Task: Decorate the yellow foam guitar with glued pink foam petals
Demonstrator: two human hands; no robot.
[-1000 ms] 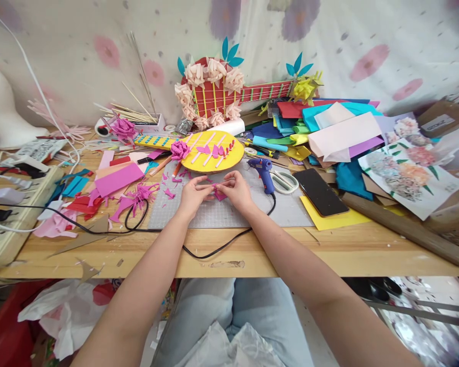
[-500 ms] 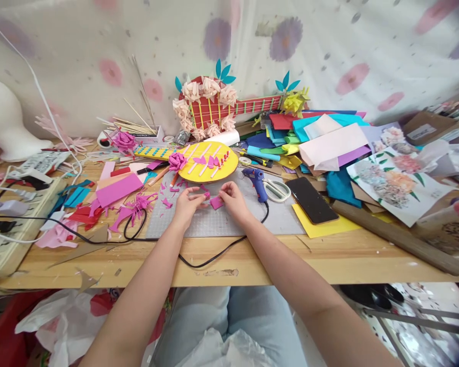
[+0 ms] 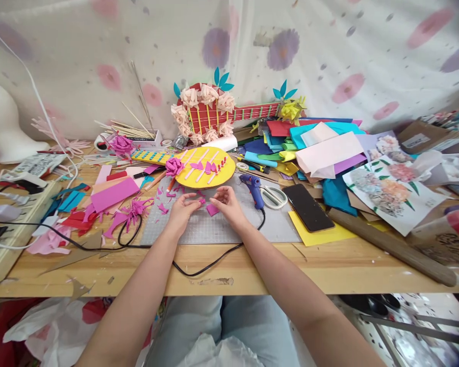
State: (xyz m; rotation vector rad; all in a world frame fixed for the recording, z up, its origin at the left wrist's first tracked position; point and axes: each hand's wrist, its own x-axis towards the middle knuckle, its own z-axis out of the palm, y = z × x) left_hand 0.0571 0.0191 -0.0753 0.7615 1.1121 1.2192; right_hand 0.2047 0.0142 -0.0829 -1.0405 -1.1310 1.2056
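Both my hands rest on a grey cutting mat at the table's middle. My left hand is closed in a pinch on a tiny pink foam scrap. A few centimetres to its right, my right hand has its fingers curled, with its thumb on a square pink foam piece that lies low on the mat. Just behind the hands lies a yellow foam guitar with pink strips and a pink flower on it.
A blue glue gun, scissors and a black phone lie right of my hands. The gun's black cord loops over the front edge. Stacked foam sheets fill the back right and pink cuttings the left.
The camera has tilted, so the table sits a little higher in view. My hands have drawn slightly apart and lowered toward the mat. The pink piece has come down with my right hand.
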